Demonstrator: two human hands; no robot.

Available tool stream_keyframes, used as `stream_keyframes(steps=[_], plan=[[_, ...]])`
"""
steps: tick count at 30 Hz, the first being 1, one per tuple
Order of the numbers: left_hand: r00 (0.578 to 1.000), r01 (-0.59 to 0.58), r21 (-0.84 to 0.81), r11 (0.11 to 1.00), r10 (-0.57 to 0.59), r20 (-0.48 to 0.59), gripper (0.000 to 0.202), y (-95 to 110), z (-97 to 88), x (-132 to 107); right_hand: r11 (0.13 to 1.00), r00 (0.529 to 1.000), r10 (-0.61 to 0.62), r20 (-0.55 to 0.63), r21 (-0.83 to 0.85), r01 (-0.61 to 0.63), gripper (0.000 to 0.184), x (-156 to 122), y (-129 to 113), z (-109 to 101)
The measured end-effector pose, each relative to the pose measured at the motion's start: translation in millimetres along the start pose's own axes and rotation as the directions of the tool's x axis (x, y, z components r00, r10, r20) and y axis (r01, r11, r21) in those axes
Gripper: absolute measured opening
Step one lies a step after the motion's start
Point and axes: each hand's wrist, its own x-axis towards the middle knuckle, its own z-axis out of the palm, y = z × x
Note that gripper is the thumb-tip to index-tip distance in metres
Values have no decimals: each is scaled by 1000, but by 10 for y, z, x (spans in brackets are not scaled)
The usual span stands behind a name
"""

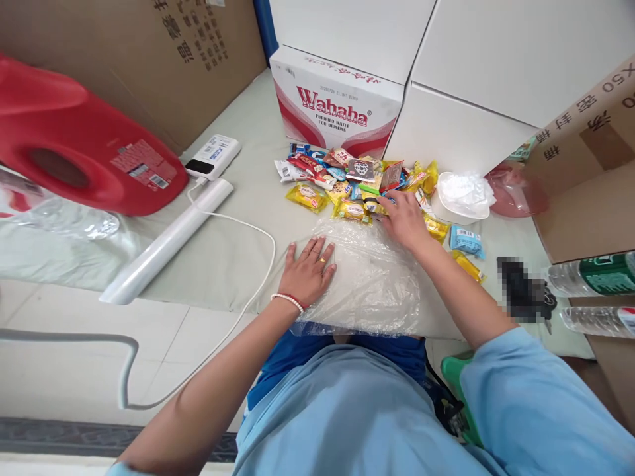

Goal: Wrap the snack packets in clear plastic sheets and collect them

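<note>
Left hand: Palm down in the center of the frame, the left hand (310, 271) lies open with fingers slightly spread, gripping nothing, its thumb side against a clear plastic bag (367, 287).
Right hand: The right hand (405, 219) reaches into the near side of the snacks, fingers partly bent; whether they have hold of a packet cannot be told.
Snack packets: A heap of wrapped snacks (342, 168) sits just above center, spreading toward a white bowl (456, 213) right of center.
Handling: A light pinch on one wrapper's crimped end would likely serve best, sparing the contents, while a flat palm on the bag's edge should check the thin film from sliding.
Table: Pale green cloth (251, 198) covers the surface, creased in places; a white cable (265, 231) loops across it from a power bank (213, 157), left of center.
Room: A red jug (99, 129) fills the upper left, a printed water carton (337, 99) backs the heap, and tiled floor (159, 317) shows lower left.
</note>
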Motion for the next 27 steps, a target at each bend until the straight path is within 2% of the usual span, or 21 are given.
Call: stream_keyframes(steps=[2, 3, 5, 7, 10, 12, 13, 14, 16, 17, 19, 20, 21, 23, 25, 27], plan=[[1000, 5, -15, 1000, -5, -4, 57, -5, -3, -2, 993, 994, -98, 55, -60, 101, 48, 182, -28, 70], [1000, 9, -22, 1000, -9, -5, 57, -7, -6, -3, 992, 992, -102, 72, -72, 107, 45, 249, -14, 98], [1000, 17, -33, 999, -17, -7, 56, -7, -12, -4, 998, 996, -34, 83, -52, 38, 36, 344, 74, 130], [1000, 17, -47, 999, -18, -10, 56, -9, -15, -4, 996, 995, 86, 52, 21, -87, 31, 390, 222, 116], [1000, 6, -74, 997, -7, -17, 56, -16, -10, -4, 957, 961, 253, -111, 172, -232, 39, 352, 455, -16], [1000, 3, -89, 996, -6, -27, 56, -22, -2, -5, 924, 924, 319, -209, 287, -254, 46, 257, 531, -180], [999, 3, -96, 995, -6, -33, 55, -25, 2, -6, 898, 919, 337, -206, 363, -248, 48, 194, 525, -276], [999, 3, -103, 995, -6, -37, 55, -27, 6, -7, 860, 928, 341, -154, 449, -242, 49, 124, 486, -374], [999, 0, -116, 993, -5, -40, 55, -30, 11, -8, 753, 963, 252, 98, 606, -258, 52, -22, 316, -544], [999, -1, -119, 993, -4, -41, 55, -31, 13, -9, 707, 956, 152, 249, 649, -282, 52, -92, 194, -601], [999, -2, -120, 993, -3, -42, 55, -30, 12, -9, 686, 880, -72, 470, 664, -299, 50, -215, -76, -632], [999, -2, -119, 993, -3, -43, 54, -29, 10, -9, 698, 837, -160, 523, 659, -279, 46, -268, -204, -606], [999, -1, -119, 993, -4, -43, 54, -28, 7, -8, 713, 809, -227, 542, 658, -241, 42, -314, -316, -556], [999, 1, -122, 993, -7, -43, 54, -26, 1, -8, 747, 793, -310, 524, 650, -138, 37, -397, -474, -413], [999, 4, -130, 992, -10, -44, 54, -24, -3, -8, 813, 837, -281, 470, 579, -52, 35, -478, -548, -268], [999, 3, -136, 991, -10, -49, 54, -24, -4, -9, 891, 914, -177, 366, 453, -9, 36, -572, -582, -165]])
